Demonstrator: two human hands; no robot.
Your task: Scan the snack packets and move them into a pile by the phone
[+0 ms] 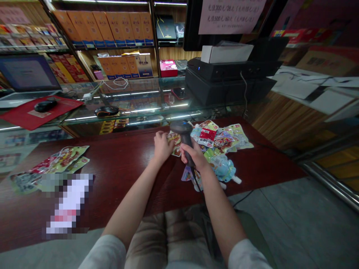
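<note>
A black scanner (183, 140) is gripped in the closed right hand (193, 154); a snack packet (175, 140) beside it is touched by the half-open left hand (163, 148).

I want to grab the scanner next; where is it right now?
In the head view, the scanner is in the right hand, just left of the piled snack packets.
</note>
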